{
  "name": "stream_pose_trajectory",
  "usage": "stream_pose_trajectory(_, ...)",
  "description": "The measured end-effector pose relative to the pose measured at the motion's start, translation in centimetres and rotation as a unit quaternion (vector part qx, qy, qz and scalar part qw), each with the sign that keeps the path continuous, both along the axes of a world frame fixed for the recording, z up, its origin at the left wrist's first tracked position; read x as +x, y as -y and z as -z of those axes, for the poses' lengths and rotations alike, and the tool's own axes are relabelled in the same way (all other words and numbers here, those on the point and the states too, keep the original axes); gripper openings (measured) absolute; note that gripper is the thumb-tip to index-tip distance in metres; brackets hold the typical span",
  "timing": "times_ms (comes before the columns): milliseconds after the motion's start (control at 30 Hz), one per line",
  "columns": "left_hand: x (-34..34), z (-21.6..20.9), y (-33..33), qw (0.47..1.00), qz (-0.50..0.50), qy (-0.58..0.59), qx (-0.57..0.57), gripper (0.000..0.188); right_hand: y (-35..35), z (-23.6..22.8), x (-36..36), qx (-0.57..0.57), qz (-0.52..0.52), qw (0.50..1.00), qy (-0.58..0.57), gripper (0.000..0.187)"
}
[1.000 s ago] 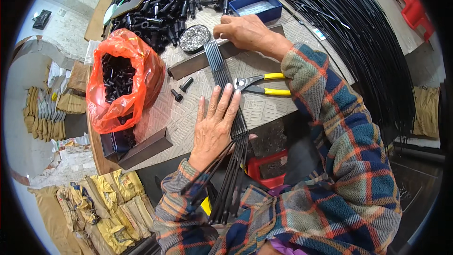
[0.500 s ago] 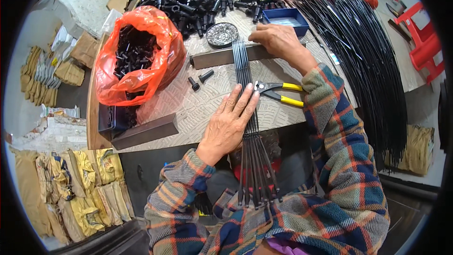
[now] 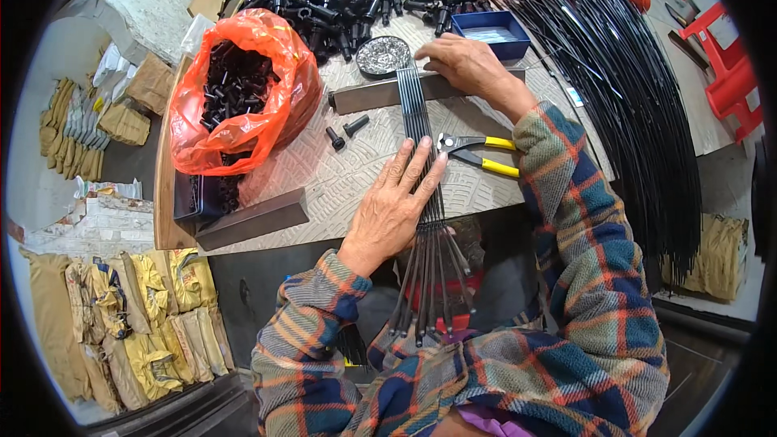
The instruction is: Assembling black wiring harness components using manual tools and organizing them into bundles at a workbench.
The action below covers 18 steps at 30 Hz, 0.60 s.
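- My one view looks steeply down from the left of two cameras on my head, above my left hand (image 3: 388, 206) and right hand (image 3: 469, 69).
- It is near enough that the hands and the desk (image 3: 320, 186) around them take the middle.
- My plaid sleeves (image 3: 599, 251) enter below the hands.
- Its fisheye reaches a red stool (image 3: 720, 101), well right of both.

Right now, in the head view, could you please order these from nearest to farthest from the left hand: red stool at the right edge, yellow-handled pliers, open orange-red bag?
1. Yellow-handled pliers: just right of the left hand, close to its fingertips.
2. Open orange-red bag: left of the hand, farther up the picture.
3. Red stool: far right.
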<state>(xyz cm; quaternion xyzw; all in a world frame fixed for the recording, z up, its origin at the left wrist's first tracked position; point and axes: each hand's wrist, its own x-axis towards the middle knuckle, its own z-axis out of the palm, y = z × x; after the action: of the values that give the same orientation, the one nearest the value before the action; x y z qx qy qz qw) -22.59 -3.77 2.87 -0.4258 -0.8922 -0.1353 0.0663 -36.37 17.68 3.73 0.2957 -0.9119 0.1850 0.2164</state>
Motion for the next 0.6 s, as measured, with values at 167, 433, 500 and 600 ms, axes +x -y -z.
stream_pose_trajectory(167,0.0,0.4,0.0,0.997,0.017,-0.064,-0.043,0.079,-1.3,-0.7,0.4,0.061,0.058,0.995,-0.051,0.01)
stream_pose_trajectory(433,0.3,-0.3,-0.3,1.0,0.011,-0.011,0.011,0.075,-1.3,-0.5,-0.1,0.05,-0.003,0.999,-0.006,0.007)
stream_pose_trajectory(500,0.3,-0.3,-0.1,1.0,0.008,-0.008,0.006,0.076,-0.1,0.1,-0.4,0.014,-0.026,0.999,-0.011,0.007)
stream_pose_trajectory(600,0.3,-0.4,-0.2,1.0,0.008,-0.007,0.0,0.076,0.2,0.5,-0.6,-0.138,-0.063,0.988,-0.024,0.007)
